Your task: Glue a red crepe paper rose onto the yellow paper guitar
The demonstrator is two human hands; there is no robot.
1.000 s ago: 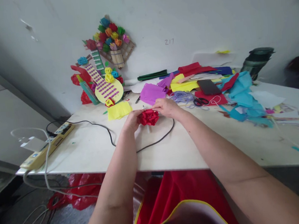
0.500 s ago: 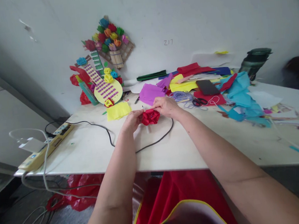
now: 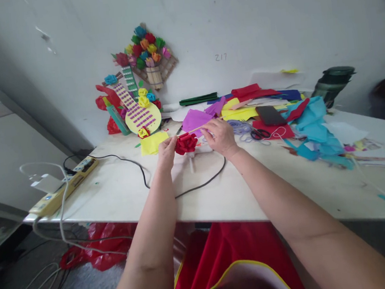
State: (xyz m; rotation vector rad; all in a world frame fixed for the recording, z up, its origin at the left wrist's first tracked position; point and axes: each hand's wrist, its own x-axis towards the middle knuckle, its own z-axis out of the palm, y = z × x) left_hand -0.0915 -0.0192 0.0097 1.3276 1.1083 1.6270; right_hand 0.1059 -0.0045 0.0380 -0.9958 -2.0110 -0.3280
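Observation:
My left hand point(image 3: 167, 150) pinches the left side of a red paper flower point(image 3: 186, 143), held just above the white table point(image 3: 122, 192). A thin wooden stick point(image 3: 196, 128) runs from the flower up to the right. My right hand point(image 3: 221, 136) is closed to the right of the flower, fingers curled near the stick; whether it grips the stick is hard to make out. A black cable point(image 3: 203, 183) loops on the table below both hands.
Yellow paper point(image 3: 152, 144), purple paper point(image 3: 195, 118), scissors point(image 3: 260, 134), a dark phone point(image 3: 270, 115) and several coloured sheets lie behind the hands. A paper guitar point(image 3: 138, 113) and flower basket point(image 3: 150, 57) lean on the wall. A power strip point(image 3: 63, 186) sits left. A dark bottle point(image 3: 333, 83) stands right.
The flower has been lifted slightly and turned, with the stick now showing behind it. My right hand has shifted off the flower to its right side.

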